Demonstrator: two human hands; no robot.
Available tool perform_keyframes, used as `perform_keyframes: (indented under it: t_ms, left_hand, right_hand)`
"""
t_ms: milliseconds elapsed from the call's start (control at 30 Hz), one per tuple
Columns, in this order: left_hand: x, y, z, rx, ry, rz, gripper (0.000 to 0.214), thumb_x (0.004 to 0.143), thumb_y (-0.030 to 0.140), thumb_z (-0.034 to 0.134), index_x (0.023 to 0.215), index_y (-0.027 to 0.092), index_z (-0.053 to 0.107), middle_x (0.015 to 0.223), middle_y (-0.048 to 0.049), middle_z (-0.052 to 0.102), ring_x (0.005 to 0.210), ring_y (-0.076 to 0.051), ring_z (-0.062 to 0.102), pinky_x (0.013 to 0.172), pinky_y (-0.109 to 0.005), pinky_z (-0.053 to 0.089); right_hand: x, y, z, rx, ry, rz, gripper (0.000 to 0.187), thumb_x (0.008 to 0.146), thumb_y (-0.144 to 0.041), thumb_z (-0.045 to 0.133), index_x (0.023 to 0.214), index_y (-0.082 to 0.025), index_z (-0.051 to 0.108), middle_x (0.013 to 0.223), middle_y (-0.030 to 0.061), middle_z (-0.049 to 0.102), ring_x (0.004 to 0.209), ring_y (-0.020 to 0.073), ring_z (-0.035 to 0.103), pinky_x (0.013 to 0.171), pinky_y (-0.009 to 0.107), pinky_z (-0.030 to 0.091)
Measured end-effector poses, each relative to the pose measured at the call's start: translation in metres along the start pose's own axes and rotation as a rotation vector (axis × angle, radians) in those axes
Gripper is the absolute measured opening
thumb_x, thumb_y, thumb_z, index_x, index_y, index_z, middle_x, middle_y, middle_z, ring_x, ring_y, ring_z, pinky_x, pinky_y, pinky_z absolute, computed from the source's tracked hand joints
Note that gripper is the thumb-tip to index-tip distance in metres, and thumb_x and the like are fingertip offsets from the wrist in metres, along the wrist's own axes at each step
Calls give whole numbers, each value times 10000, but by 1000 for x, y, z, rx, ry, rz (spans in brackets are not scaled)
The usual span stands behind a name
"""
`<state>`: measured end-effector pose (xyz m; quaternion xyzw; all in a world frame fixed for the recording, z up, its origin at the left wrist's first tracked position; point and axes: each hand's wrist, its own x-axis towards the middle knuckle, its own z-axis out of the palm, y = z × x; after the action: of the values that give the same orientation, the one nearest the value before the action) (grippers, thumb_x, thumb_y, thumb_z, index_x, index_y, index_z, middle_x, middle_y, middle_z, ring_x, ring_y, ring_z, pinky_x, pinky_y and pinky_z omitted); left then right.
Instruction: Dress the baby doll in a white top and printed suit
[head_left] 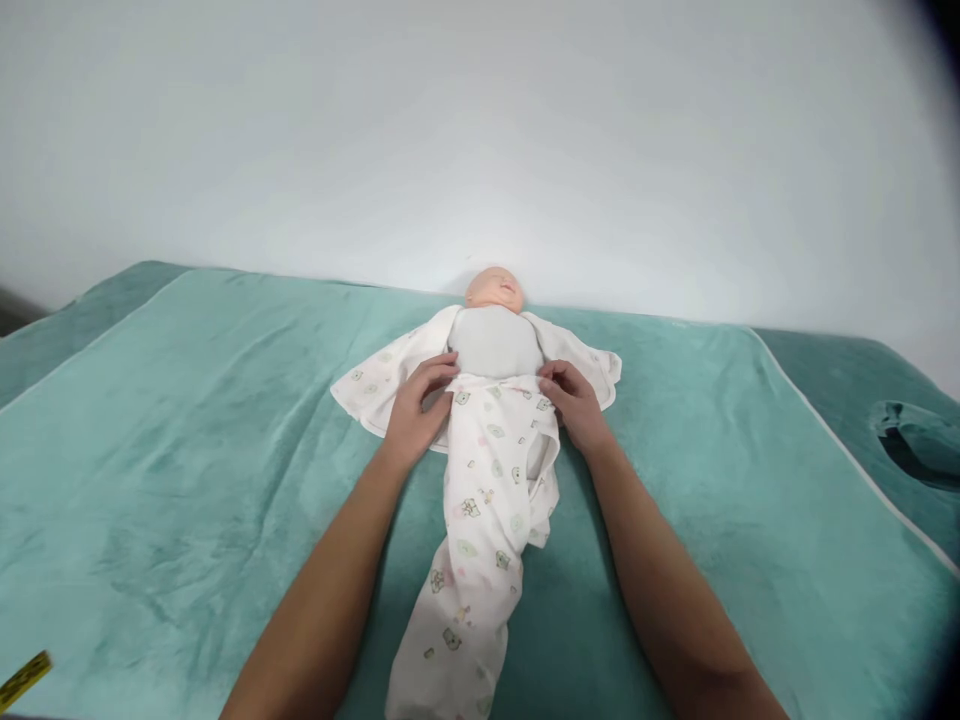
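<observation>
A baby doll point(495, 340) in a light grey top lies on its back, head away from me. A white swaddle blanket point(487, 460) printed with small animals and leaves covers it from the waist down, its long end trailing toward me. More of the cloth spreads out beneath the doll's shoulders on both sides. My left hand point(424, 400) rests at the doll's left-of-view side, thumb and fingers apart, touching the blanket's upper edge. On the opposite side, my right hand point(571, 395) has curled fingers closed on that folded edge. The doll's arms are hidden.
A teal plush cover point(187, 450) with pale seams lies under everything. Behind the doll's head rises a white wall point(450, 130). At the right is a face hole point(922, 440) in the bed; a yellow marked strip point(24, 680) lies at the lower left.
</observation>
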<state>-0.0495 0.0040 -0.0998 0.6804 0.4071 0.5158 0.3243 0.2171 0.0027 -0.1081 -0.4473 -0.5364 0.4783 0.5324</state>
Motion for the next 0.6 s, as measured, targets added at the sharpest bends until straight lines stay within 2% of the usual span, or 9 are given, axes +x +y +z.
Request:
perform_keyframes:
  t_ms: [67,133,200,267,333,367,433,500,600]
  left_hand:
    - [0,0,2,69,20,6,196,915,300,587,1080,229,665,1329,-80,638,1259,-226,581,1048,-398,486]
    - [0,-2,5,124,38,-9,183,937,332,565,1042,223,668,1291,-72,663,1204,-221,610,1018,-381,494]
    - [1,-4,8,169,66,-47,203,961,362,534,1036,223,661,1230,-61,689,1122,-208,636,973,-361,500]
    - [4,-7,11,205,130,-106,225,976,387,508,1040,223,646,1105,-50,715,1007,-198,649,904,-345,501]
    - [8,-10,15,221,196,-164,240,982,404,491,1026,219,637,986,-39,707,926,-196,636,850,-338,487]
    - [10,-12,16,211,219,-187,247,984,410,484,1011,217,634,956,-36,697,911,-197,628,837,-336,479]
    - [15,-17,18,164,237,-228,259,982,422,478,991,215,632,952,-35,685,909,-197,618,829,-332,470]
    - [20,-23,19,110,241,-276,261,975,429,482,976,212,627,945,-35,680,898,-197,613,817,-329,471]
    - [25,-31,19,96,269,-342,238,959,409,494,938,207,619,917,-37,672,880,-202,604,798,-330,467]
  right_hand:
    - [1,-3,-4,-77,-99,-21,310,760,-462,768,872,-251,570,752,-42,466,649,133,401,600,268,346]
    - [1,-7,-7,-169,-170,-89,345,752,-464,786,811,-240,531,822,-24,511,722,145,453,661,280,387]
    - [0,-12,-7,-292,-180,-197,355,795,-473,751,745,-229,498,980,25,584,893,186,531,801,325,435]
    - [-2,-18,-4,-398,-155,-303,350,875,-469,666,711,-228,473,1172,71,613,1087,230,548,950,382,421]
    - [0,-23,1,-485,-124,-353,330,935,-460,578,719,-235,471,1232,78,633,1119,240,568,979,398,413]
    - [4,-25,3,-540,-102,-349,319,948,-463,550,732,-240,478,1175,74,662,1061,239,593,946,392,425]
    - [16,-28,8,-681,-35,-311,310,945,-488,533,749,-250,493,932,48,686,873,232,605,833,369,431]
    - [33,-29,14,-803,27,-267,307,927,-502,538,749,-256,493,724,11,606,730,220,551,742,347,392]
    - [59,-22,23,-795,79,-200,294,905,-478,552,736,-255,458,641,-26,499,662,191,470,683,318,335]
